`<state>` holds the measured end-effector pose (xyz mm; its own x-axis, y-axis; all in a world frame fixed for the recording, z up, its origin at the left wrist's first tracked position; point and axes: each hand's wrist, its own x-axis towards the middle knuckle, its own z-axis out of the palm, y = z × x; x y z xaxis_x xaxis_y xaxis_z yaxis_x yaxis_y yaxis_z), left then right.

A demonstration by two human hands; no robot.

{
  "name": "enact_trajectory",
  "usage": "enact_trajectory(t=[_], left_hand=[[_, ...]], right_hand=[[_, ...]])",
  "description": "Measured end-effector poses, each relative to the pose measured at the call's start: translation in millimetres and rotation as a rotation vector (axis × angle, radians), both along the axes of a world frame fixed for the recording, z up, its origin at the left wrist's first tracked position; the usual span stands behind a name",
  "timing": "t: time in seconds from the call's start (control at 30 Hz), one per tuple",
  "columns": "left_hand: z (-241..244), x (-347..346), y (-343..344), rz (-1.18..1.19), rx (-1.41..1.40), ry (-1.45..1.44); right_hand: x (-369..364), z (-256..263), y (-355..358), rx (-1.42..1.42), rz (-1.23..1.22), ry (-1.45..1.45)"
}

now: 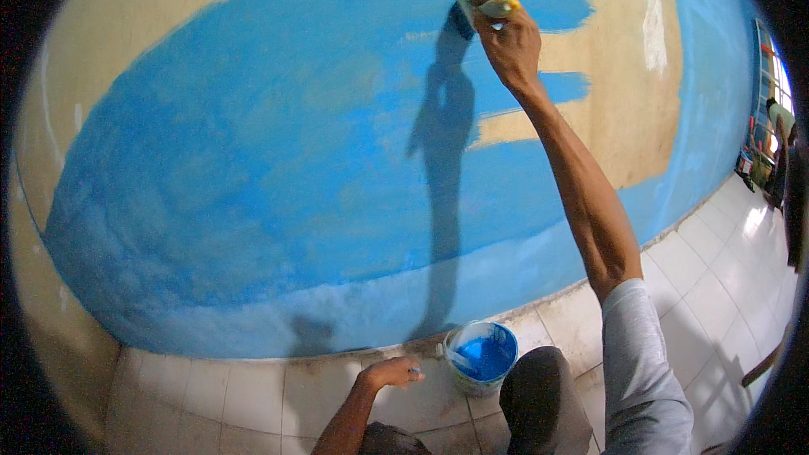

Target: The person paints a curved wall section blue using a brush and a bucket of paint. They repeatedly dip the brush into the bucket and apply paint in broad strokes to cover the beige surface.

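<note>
My right hand (510, 41) is raised against the wall and grips a paintbrush (466, 9), whose dark bristles touch the blue-painted wall (284, 139). Bare beige strips show between blue strokes beside my right forearm. Low down, my left hand (395, 373) is held over the tiled floor, left of a plastic bucket of blue paint (483, 354); its fingers are partly curled, and whether they hold anything is too small to tell. The bucket stands near the foot of the wall, by my knee.
Beige wall (619, 114) with white patches borders the blue area. Pale floor tiles (253, 392) run along the wall's foot. At the far right a person (782, 123) bends near a window grille, with containers beside them. The shadow of my arm falls on the wall.
</note>
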<state>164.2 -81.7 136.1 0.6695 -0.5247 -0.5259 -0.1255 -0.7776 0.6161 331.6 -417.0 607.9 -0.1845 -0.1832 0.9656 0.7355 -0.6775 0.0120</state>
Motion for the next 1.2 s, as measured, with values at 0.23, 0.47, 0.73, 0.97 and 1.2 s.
enact_trajectory(t=[0.23, 0.47, 0.73, 0.97, 1.2], left_hand=[[-9, 2, 1, 0.083, -0.040, 0.007], [-17, 7, 1, 0.045, -0.056, -0.015], [-2, -4, -1, 0.081, -0.038, -0.035], [1, 2, -10, 0.051, -0.052, -0.015], [12, -2, -6, 0.059, 0.002, 0.014]], right_hand=[[-15, -37, 58, -0.710, -0.415, -0.030], [-13, -27, 74, -0.174, 0.356, 0.172], [15, -24, -11, 0.245, -0.062, 0.206], [4, -29, 33, -0.400, -0.372, -0.062], [-22, -61, 88, -0.243, 0.164, 0.081]])
